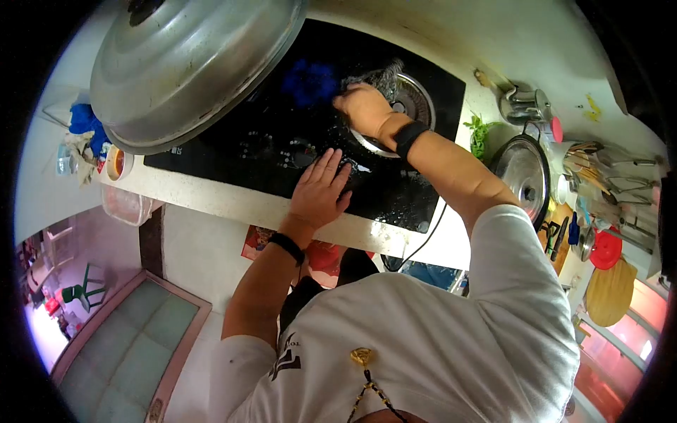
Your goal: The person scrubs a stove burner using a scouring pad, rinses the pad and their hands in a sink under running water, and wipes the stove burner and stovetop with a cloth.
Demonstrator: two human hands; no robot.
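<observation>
My left hand (323, 189) lies flat on the front part of the black glass cooktop (233, 158), fingers stretched out and holding nothing. My right hand (365, 111) is closed and pressed down beside the round metal burner (417, 99) on the cooktop's right side. Whatever its fingers hold is hidden under them. Just beyond the knuckles shows a grey, wiry-looking patch (386, 79), which may be a scrubber or wet streaks. Water drops and wet smears cover the glass around both hands.
A large domed metal lid (190, 70) covers the cooktop's left part. To the right are green leaves (479, 135), a metal kettle (525, 106), a lidded pan (523, 176) and several utensils (589, 166). A black cord (425, 243) hangs over the counter's front edge.
</observation>
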